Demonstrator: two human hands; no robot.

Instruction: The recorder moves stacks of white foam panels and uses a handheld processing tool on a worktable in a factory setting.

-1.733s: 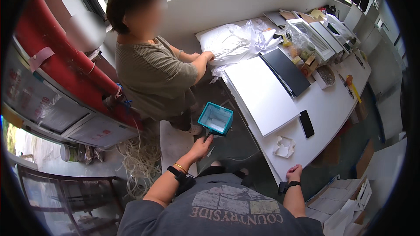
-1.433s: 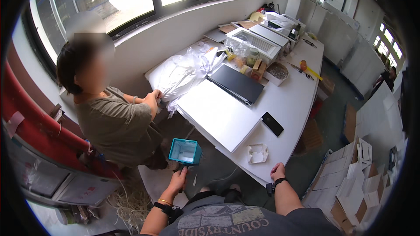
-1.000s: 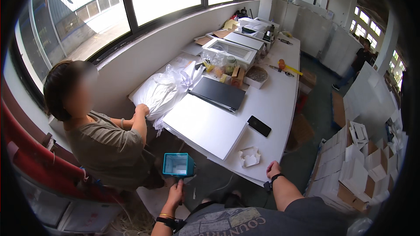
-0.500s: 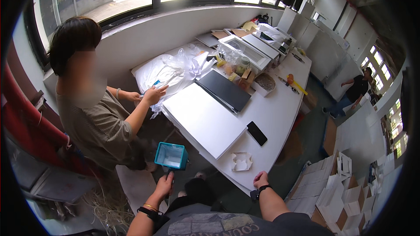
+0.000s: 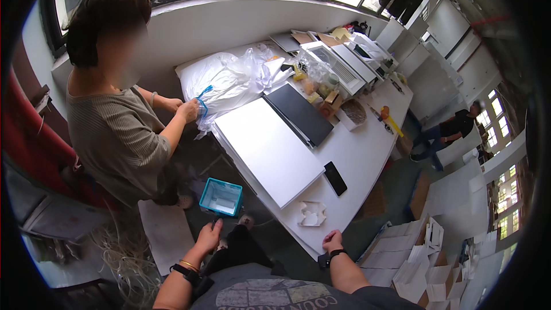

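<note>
My left hand (image 5: 210,236) is closed round the dark handle of a teal, open-topped rectangular container (image 5: 220,197). The container hangs low to the left of the table, its pale inside facing up. Beside the table's near corner, my right hand (image 5: 332,242) is curled into a loose fist, with nothing visible in it. Closest to it on the white table (image 5: 357,163) are a small white open carton (image 5: 311,213) and a black phone (image 5: 336,178). A large white panel (image 5: 268,152) lies left of the phone, with a black flat case (image 5: 298,113) behind it.
At the left, a person (image 5: 117,120) holds a blue tie (image 5: 205,92) by a white plastic bag (image 5: 221,74). Another person (image 5: 447,136) is at the far right. Stacked white boards (image 5: 390,247) stand to my right. Tangled pale strips (image 5: 123,252) lie at lower left.
The co-worker's hands have moved in to the bag with the blue tie. The teal container has shifted slightly left and down in view. My right hand has moved slightly left; the far person has changed position.
</note>
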